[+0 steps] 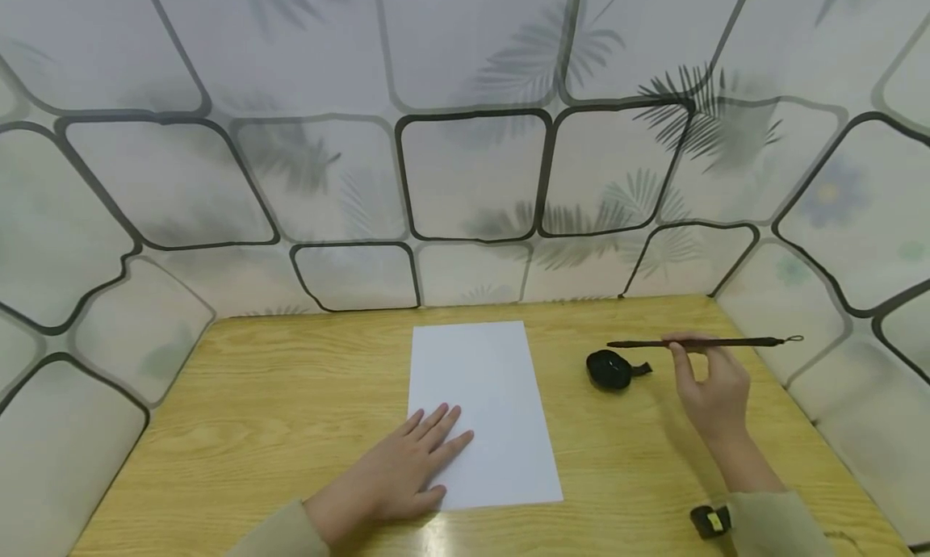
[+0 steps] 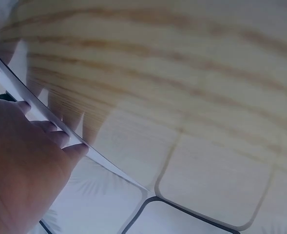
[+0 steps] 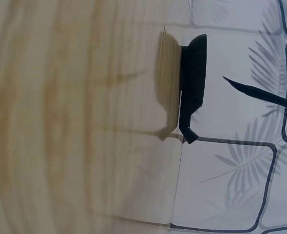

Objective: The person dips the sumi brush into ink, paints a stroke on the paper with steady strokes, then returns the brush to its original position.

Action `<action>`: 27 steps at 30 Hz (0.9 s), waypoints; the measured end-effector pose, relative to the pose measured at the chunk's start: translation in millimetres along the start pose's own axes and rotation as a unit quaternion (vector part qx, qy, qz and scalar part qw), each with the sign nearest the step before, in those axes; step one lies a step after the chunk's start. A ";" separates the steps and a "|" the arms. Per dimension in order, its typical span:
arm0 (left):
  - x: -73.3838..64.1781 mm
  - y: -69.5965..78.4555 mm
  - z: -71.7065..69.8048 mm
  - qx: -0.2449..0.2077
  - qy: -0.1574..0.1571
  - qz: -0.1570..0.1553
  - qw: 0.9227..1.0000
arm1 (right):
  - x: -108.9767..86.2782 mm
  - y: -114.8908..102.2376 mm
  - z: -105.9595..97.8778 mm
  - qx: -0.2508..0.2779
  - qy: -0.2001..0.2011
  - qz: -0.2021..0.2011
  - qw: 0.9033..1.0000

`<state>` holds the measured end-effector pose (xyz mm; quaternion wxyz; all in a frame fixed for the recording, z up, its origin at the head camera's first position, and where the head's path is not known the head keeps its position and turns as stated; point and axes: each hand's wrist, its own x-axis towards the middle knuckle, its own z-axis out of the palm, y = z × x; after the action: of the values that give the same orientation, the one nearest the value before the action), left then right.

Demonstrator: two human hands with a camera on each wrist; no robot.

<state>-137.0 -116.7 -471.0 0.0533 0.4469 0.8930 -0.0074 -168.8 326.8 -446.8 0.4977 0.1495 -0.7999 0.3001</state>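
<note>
A blank white sheet of paper (image 1: 487,387) lies on the wooden table. My left hand (image 1: 400,472) rests on its lower left part with fingers spread; the left wrist view shows the same hand (image 2: 26,165) over the sheet's edge. My right hand (image 1: 715,395) pinches a dark calligraphy brush (image 1: 748,342) by the middle of its handle. The brush lies nearly level, tip to the left, hanging loop to the right. Just below the tip stands a small black ink dish (image 1: 609,370) with a short handle. From the right wrist, the brush tip (image 3: 260,93) shows apart from the dish (image 3: 194,78).
The wooden table (image 1: 291,395) meets a pale wall covering (image 1: 472,177) printed with dark outlines and leaves at the back and both sides. Beside my right sleeve is a small black block (image 1: 701,523) with a yellow patch.
</note>
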 end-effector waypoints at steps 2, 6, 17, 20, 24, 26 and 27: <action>0.4 -0.1 0.3 -0.003 -0.005 -0.004 1.000 | 0.0 0.3 1.0 0.002 0.000 0.011 1.000; 2.2 0.5 -0.3 -0.008 -0.012 -0.006 1.000 | 0.3 1.0 2.5 0.006 -0.004 0.038 0.999; 5.5 2.0 -4.0 -0.022 -0.022 -0.010 0.999 | -2.7 10.0 5.9 0.057 -0.035 0.129 0.989; 5.5 2.4 -4.4 -0.020 -0.018 -0.006 1.000 | -4.2 13.1 6.2 0.059 -0.041 0.158 0.985; 5.1 3.2 -3.5 -0.016 -0.025 -0.006 1.000 | -4.9 15.6 5.8 0.059 -0.051 0.189 0.979; 4.8 3.7 -3.1 -0.014 -0.025 -0.004 1.000 | -5.7 17.0 5.3 0.054 -0.057 0.202 0.976; 4.6 3.9 -2.6 -0.013 -0.024 -0.003 1.000 | -6.1 17.9 5.2 0.052 -0.060 0.208 0.975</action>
<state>-136.8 -110.5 -468.8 0.0799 0.4431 0.8929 -0.0069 -179.3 337.0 -459.8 0.3673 0.0232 -0.8251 0.4286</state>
